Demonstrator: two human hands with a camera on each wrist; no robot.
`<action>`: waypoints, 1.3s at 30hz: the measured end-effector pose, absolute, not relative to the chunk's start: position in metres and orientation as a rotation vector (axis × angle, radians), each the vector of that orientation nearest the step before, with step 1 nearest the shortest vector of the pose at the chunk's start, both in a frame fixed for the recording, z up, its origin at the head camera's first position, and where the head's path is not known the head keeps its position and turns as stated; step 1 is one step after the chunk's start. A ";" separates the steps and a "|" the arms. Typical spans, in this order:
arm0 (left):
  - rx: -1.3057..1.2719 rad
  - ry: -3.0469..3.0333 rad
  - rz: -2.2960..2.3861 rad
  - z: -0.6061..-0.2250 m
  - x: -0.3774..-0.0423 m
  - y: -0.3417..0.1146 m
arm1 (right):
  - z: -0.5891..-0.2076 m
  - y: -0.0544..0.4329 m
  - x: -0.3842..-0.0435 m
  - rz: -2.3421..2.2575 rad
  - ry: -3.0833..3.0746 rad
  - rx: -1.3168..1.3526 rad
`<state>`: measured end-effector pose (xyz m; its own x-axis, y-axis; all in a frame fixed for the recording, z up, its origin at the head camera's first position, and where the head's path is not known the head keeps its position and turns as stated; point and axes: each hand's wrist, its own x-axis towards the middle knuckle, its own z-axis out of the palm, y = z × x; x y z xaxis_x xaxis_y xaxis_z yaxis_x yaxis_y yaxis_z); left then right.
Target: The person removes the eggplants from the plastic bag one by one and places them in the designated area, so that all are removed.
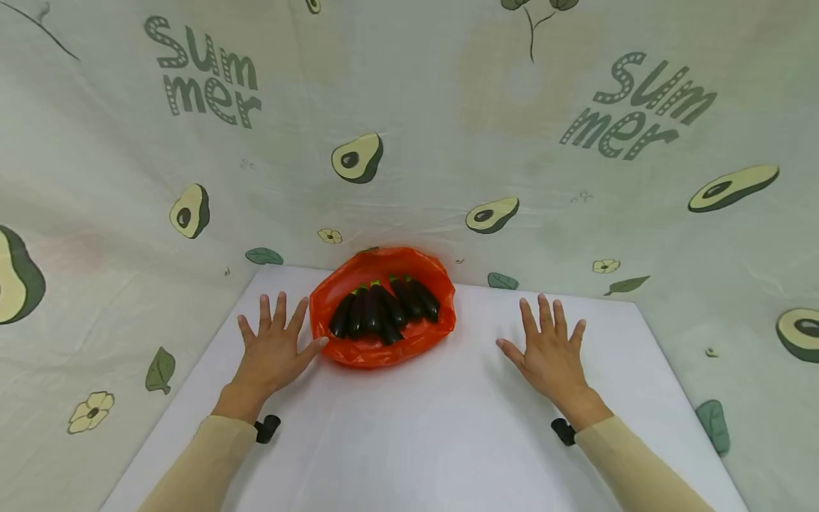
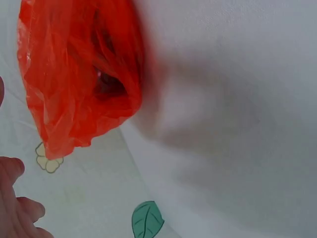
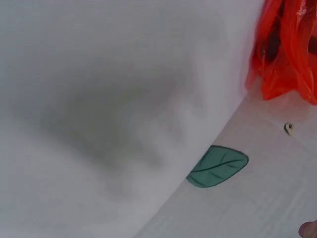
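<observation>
A red plastic bag (image 1: pixel 374 355) lies with its mouth wide at the back of the white table, and several small dark eggplants (image 1: pixel 372 313) rest in it side by side. My left hand (image 1: pixel 271 352) hovers just left of the bag, fingers spread and straight; in the head view its thumb overlaps the bag's edge, and whether it touches cannot be told. Well to the right of the bag is my right hand (image 1: pixel 550 355), palm down with fingers spread, holding nothing. The left wrist view shows the bag's crumpled side (image 2: pixel 79 74); the right wrist view catches its other side (image 3: pixel 292 49).
A white table (image 1: pixel 409 441) spreads under both hands, which cast soft shadows on it. Behind and beside it hangs a pale cloth (image 1: pixel 422 85) printed with avocados, leaves and lettering. Small black wrist cameras (image 1: pixel 267 429) sit at both cuffs.
</observation>
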<state>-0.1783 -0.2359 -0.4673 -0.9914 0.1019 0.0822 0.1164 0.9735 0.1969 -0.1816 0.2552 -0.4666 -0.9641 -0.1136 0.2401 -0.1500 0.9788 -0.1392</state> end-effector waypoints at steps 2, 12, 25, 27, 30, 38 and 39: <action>-0.171 -3.042 -0.332 -0.467 -0.178 -0.232 | -0.465 0.246 -0.187 0.227 -2.904 0.214; -0.146 -3.059 -0.389 -0.473 -0.175 -0.214 | -0.465 0.177 -0.227 0.256 -2.937 0.401; -0.035 -3.147 -0.434 -0.492 -0.184 -0.196 | -0.489 0.132 -0.262 0.341 -3.043 0.371; -0.034 -3.149 -0.434 -0.496 -0.185 -0.195 | -0.493 0.133 -0.263 0.317 -3.053 0.350; -0.067 -3.136 -0.422 -0.502 -0.189 -0.192 | -0.498 0.139 -0.260 0.272 -3.056 0.324; -0.192 -3.097 -0.357 -0.507 -0.195 -0.184 | -0.499 0.156 -0.237 0.203 -3.003 0.361; -0.211 -3.093 -0.358 -0.507 -0.196 -0.181 | -0.499 0.159 -0.232 0.201 -2.996 0.362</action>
